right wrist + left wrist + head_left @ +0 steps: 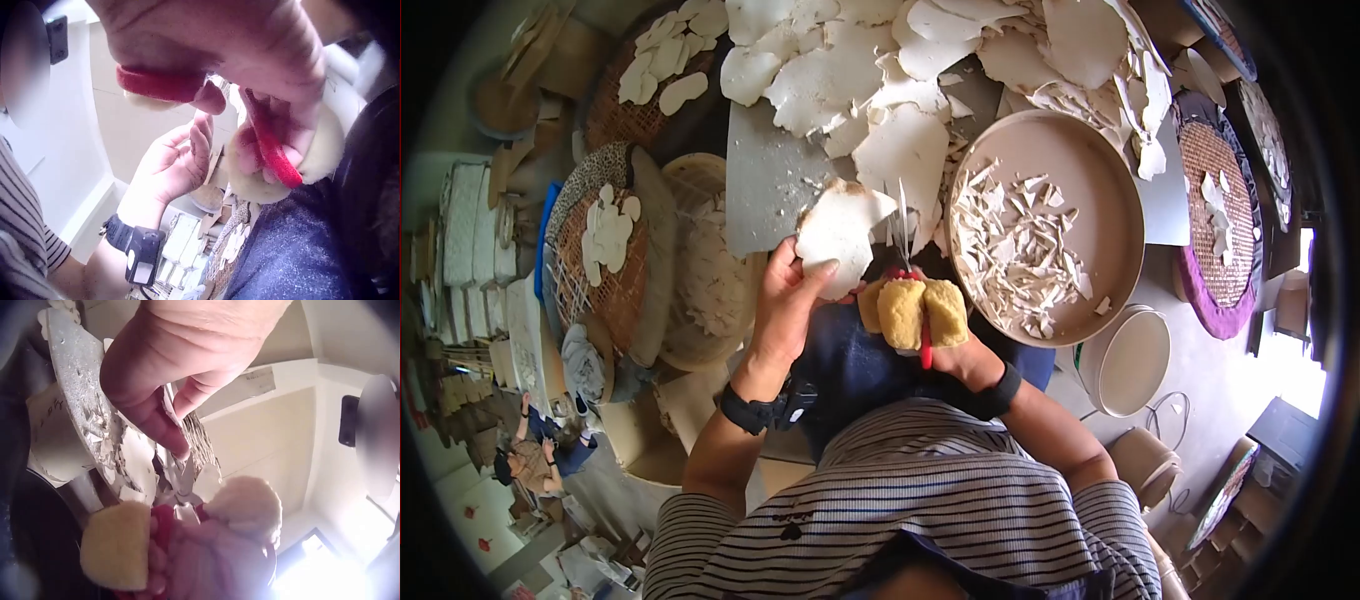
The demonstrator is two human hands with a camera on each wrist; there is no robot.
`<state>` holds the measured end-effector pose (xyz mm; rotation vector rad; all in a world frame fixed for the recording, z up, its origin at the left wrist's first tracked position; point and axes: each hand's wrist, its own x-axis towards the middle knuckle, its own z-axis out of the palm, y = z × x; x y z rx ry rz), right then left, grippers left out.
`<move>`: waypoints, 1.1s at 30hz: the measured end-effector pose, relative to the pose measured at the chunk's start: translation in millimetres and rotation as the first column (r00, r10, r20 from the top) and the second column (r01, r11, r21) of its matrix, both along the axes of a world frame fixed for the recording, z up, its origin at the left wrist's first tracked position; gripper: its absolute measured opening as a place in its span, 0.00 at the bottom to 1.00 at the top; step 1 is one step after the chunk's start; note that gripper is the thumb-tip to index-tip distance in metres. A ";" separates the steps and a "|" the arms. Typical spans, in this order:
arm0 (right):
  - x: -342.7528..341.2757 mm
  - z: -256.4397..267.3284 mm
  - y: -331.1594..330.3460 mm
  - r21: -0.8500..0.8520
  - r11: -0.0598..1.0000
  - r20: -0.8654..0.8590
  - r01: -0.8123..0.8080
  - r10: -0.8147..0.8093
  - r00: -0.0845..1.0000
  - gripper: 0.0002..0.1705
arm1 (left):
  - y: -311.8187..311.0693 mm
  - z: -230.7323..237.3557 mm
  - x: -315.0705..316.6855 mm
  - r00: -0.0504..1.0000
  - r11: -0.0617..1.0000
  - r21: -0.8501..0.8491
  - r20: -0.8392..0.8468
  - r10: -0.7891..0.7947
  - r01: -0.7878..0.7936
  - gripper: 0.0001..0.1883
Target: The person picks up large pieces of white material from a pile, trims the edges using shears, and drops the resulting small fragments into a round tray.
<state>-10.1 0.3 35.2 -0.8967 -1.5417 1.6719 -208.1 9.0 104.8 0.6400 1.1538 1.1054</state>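
Head: white pieces [930, 45], grey table [765, 190], cluttered room [1220, 375]

- White sheet piece [840, 240], one: thin, irregular outline, brownish ragged upper edge; pinched between thumb and fingers of the left hand [783, 305], broad face up, pointed corner beside the blades.
- Scissors [903, 258], one pair: metal blades slightly parted, pointing away from the person; red handles, yellow foam padding [901, 312] around them; gripped in the right hand [968, 355].

The right hand [234, 44] grips red handles [270, 145] with pale padding [328, 144].
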 end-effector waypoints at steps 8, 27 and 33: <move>20.3 -33.2 -19.0 -0.051 0.997 -0.032 -0.063 0.061 0.998 0.15 | -28.2 -4.0 16.5 0.991 0.989 0.074 -0.029 0.128 -0.126 0.24; 40.0 -14.0 -31.5 0.229 0.962 0.268 -0.148 0.084 0.960 0.12 | -14.1 -6.4 43.9 0.941 0.976 0.198 -0.305 0.147 -0.089 0.23; 34.4 -8.3 -32.8 0.233 0.967 0.242 -0.101 0.043 0.969 0.10 | -14.6 -10.0 44.1 0.956 0.984 0.137 -0.255 0.142 -0.110 0.24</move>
